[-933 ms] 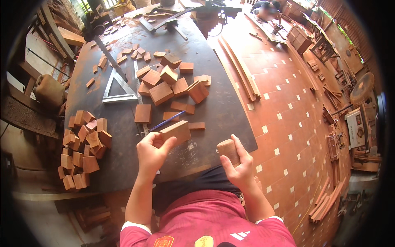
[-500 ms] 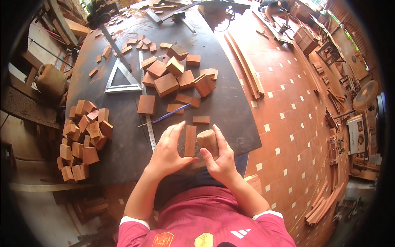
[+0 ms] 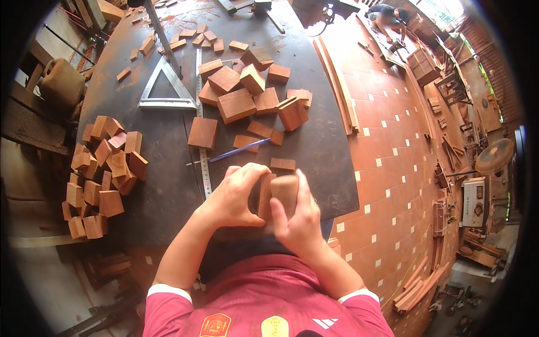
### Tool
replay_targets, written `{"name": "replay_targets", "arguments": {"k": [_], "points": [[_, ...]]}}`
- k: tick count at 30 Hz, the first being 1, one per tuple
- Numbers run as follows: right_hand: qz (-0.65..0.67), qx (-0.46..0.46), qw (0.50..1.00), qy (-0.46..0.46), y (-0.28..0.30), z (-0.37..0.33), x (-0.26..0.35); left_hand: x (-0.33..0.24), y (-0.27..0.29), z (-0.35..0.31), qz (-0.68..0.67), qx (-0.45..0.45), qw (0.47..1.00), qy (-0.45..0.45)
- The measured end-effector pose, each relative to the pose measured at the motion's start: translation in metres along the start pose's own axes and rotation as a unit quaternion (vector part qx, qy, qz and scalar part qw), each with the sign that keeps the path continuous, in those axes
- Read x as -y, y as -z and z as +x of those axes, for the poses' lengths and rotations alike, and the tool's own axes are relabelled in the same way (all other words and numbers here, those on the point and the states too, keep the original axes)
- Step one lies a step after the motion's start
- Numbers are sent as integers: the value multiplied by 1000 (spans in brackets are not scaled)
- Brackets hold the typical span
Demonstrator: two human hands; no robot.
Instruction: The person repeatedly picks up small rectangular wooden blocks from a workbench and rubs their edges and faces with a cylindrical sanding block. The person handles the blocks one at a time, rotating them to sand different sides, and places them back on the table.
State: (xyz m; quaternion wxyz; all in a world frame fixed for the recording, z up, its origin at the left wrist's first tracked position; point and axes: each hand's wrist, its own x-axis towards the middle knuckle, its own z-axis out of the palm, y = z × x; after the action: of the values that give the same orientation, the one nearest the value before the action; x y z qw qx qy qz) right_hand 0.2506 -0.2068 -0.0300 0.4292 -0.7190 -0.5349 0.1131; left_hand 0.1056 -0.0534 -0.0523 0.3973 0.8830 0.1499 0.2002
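Observation:
My left hand is closed around the ends of a narrow reddish-brown wood block, fingers at its far end and thumb at the near one. In my right hand is a lighter brown, rounded wooden piece, gripped between thumb and fingers. The two pieces are side by side above the table's near edge, and I cannot tell whether they touch. Just beyond my fingers lie a small flat block and a blue pen. A graduated rule runs away from me beside my left hand.
Several blocks are heaped mid-table, with another pile at the left edge. A metal triangle lies on the dark table. Long boards rest right of it. At the far right another person bends over work.
My left fingers have closed onto the narrow block's far end. The rounded piece has tilted and come closer to the block. My view has shifted slightly.

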Motion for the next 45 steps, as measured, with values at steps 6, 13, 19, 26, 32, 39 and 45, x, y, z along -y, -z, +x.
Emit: {"name": "replay_targets", "arguments": {"k": [6,13,19,26,32,39,45], "points": [[-54,37,998,10,12,-10,12,-3,-8,-2,-5,-25,999,28],[-48,27,998,28,2,13,6,-4,-7,0,-11,-19,999,37],[-60,47,997,27,11,0,17,-6,-11,-3,-16,-38,997,60],[-37,16,999,-30,2,8,3,-3,-14,-4,-17,-37,998,56],[-16,41,998,-40,13,-12,3,-3,-17,-2,-12,-52,997,53],[-24,20,999,-35,4,15,-6,-3,-19,-3,-5,-48,997,57],[-49,40,998,6,19,-17,7,-2,-22,-4,9,-62,997,45]]}}
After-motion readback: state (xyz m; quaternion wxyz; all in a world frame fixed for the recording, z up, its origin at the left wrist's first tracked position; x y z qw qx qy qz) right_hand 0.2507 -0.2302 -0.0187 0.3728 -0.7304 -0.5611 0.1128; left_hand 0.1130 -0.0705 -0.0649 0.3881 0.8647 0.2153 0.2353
